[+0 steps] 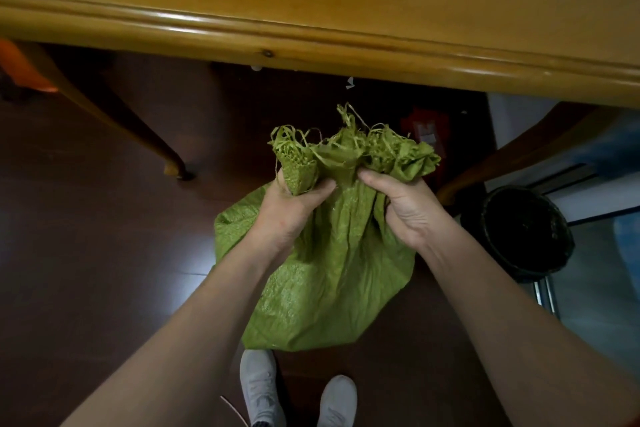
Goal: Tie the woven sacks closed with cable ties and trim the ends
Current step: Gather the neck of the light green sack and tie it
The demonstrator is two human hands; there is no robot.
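Green woven sack sits on the dark wood floor, just in front of the person's grey sneakers and below the near edge of the wooden table. Both hands are on the sack's mouth, bunching it. Left hand has fingers curled round the left part of the gathered top, thumb pointing inward. Right hand grips the right part, thumb across the fabric toward the left hand; thumbs near each other, not touching. Frayed top edge sticks up above both fists, loose green strands splaying out. Sack body below is wrinkled and flares out wide toward the floor. Curved table leg to the left, another to the right. Black round bin right of the sack, well apart. Red item on the floor behind the sack, too dim to identify. Orange object at far left edge, partly cut off.
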